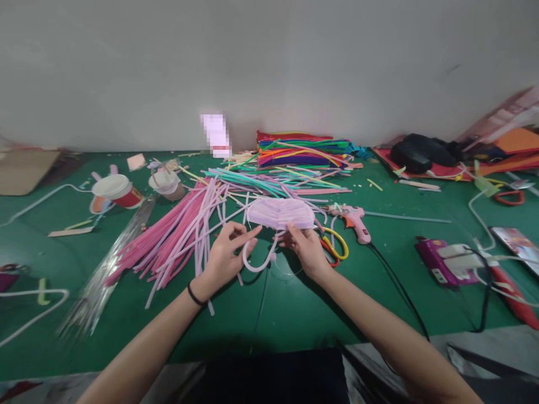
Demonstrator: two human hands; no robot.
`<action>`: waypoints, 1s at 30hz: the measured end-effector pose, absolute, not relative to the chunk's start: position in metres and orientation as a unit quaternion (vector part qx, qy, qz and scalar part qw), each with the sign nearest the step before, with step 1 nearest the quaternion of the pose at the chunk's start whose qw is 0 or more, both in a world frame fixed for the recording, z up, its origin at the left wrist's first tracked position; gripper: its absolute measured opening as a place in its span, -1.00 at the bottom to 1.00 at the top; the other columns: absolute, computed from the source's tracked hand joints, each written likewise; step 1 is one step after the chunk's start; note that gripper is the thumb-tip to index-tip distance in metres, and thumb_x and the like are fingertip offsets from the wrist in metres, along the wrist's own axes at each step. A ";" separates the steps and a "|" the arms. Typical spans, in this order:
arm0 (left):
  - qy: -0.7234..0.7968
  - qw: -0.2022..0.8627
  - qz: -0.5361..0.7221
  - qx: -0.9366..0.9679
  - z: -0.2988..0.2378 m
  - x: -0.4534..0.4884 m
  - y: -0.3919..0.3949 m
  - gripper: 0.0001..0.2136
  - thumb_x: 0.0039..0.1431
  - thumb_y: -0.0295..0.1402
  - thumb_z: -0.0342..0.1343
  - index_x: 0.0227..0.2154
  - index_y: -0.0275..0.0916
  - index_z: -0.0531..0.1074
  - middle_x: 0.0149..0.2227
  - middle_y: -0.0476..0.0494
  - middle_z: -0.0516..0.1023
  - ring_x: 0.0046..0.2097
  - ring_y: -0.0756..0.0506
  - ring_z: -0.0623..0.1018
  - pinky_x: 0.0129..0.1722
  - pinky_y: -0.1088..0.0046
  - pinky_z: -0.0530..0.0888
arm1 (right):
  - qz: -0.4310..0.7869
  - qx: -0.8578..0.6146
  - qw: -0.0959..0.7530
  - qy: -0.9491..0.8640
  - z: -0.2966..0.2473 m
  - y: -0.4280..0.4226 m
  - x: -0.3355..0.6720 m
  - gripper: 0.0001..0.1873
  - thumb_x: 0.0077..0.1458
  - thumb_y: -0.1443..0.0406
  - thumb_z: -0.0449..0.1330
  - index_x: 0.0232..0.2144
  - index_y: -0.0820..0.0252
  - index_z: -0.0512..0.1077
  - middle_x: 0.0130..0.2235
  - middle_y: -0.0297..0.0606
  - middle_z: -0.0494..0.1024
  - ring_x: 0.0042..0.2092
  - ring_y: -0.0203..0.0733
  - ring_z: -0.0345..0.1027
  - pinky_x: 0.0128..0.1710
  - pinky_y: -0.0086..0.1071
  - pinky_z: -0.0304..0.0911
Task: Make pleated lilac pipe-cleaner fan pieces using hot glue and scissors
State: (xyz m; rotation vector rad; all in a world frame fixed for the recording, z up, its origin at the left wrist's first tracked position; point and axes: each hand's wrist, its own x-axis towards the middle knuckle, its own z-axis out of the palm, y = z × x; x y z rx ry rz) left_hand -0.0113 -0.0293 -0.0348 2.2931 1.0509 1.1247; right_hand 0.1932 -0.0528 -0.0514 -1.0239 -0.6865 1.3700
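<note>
A flat oval bundle of pale lilac pipe cleaners point(280, 213) is held up just above the green table point(269, 314). My right hand point(306, 249) pinches its lower right edge. My left hand point(227, 255) is curled beside its left end, fingertips on a lilac pipe cleaner point(257, 265) that loops down between both hands. A black band circles my left wrist.
Loose pink and lilac pipe cleaners point(172, 241) fan out at left, coloured ones point(295, 154) are stacked at the back. A pink glue gun point(356, 220) and yellow-red scissors point(334, 244) lie right of my hands. Paper cups point(118, 191) stand at left, a purple device point(442, 264) with cables at right.
</note>
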 end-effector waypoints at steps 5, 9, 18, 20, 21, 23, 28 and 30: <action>0.414 0.208 0.365 0.807 -0.040 -0.017 -0.021 -0.67 0.36 -0.28 -0.04 0.12 -0.08 0.44 0.00 -0.21 0.26 -0.06 -0.11 0.42 0.02 0.19 0.42 | 0.610 -0.431 0.592 -0.303 -0.051 -0.054 0.192 -0.62 -0.02 0.02 0.36 -0.34 0.21 0.51 -0.40 -0.28 0.62 -0.41 -0.26 0.53 -0.42 -0.47 0.41; 0.393 0.347 0.372 0.766 -0.047 -0.019 -0.015 -0.51 0.37 -0.19 -0.06 0.32 -0.01 0.13 0.29 -0.24 0.07 0.20 -0.23 0.28 0.23 0.09 0.24 | 0.623 -0.422 0.587 -0.299 -0.050 -0.055 0.190 -0.61 -0.06 0.01 0.39 -0.36 0.22 0.52 -0.44 -0.29 0.61 -0.44 -0.29 0.52 -0.44 -0.50 0.41; 0.264 0.663 0.444 0.542 -0.042 -0.025 -0.006 -0.32 0.08 -0.21 0.25 0.27 -0.09 0.19 0.24 -0.27 0.28 0.22 -0.30 0.33 0.08 0.21 0.41 | 0.660 -0.390 0.603 -0.217 -0.046 -0.049 0.201 -0.62 -0.09 0.09 0.43 -0.30 0.23 0.53 -0.35 -0.24 0.64 -0.41 -0.30 0.53 -0.43 -0.54 0.43; 0.237 0.677 0.435 0.545 -0.039 -0.026 -0.007 -0.19 -0.01 -0.11 0.32 0.30 -0.07 0.13 0.26 -0.30 0.24 0.23 -0.33 0.32 0.10 0.19 0.40 | 0.666 -0.388 0.603 -0.205 -0.048 -0.049 0.202 -0.66 -0.06 0.11 0.41 -0.33 0.24 0.53 -0.36 -0.24 0.64 -0.40 -0.30 0.53 -0.42 -0.54 0.43; 0.231 0.676 0.433 0.550 -0.038 -0.025 -0.007 -0.10 -0.08 -0.07 0.36 0.32 -0.04 0.09 0.29 -0.30 0.21 0.24 -0.35 0.31 0.11 0.18 0.39 | 0.668 -0.387 0.602 -0.202 -0.048 -0.048 0.202 -0.68 -0.04 0.12 0.40 -0.34 0.24 0.53 -0.37 -0.24 0.64 -0.40 -0.30 0.54 -0.42 -0.54 0.43; 0.235 0.666 0.433 0.560 -0.038 -0.024 -0.008 0.04 -0.18 -0.03 0.42 0.35 0.04 -0.01 0.32 -0.29 0.16 0.26 -0.36 0.28 0.14 0.16 0.37 | 0.672 -0.387 0.597 -0.204 -0.049 -0.049 0.200 -0.71 0.00 0.14 0.38 -0.33 0.24 0.53 -0.35 -0.24 0.65 -0.40 -0.30 0.54 -0.42 -0.54 0.43; 0.272 0.643 0.441 0.564 -0.043 -0.020 -0.009 0.09 -0.13 -0.04 0.41 0.37 0.12 -0.19 0.33 -0.27 0.12 0.26 -0.33 0.29 0.16 0.14 0.35 | 0.677 -0.388 0.583 -0.225 -0.048 -0.051 0.194 -0.70 0.03 0.15 0.35 -0.26 0.25 0.54 -0.28 -0.16 0.66 -0.40 -0.28 0.55 -0.43 -0.53 0.43; 0.283 0.636 0.445 0.564 -0.044 -0.019 -0.009 0.08 -0.12 -0.02 0.39 0.38 0.10 -0.19 0.33 -0.29 0.13 0.26 -0.33 0.30 0.17 0.12 0.33 | 0.675 -0.388 0.582 -0.232 -0.048 -0.051 0.194 -0.70 0.04 0.15 0.34 -0.25 0.26 0.54 -0.27 -0.15 0.67 -0.39 -0.27 0.55 -0.43 -0.54 0.42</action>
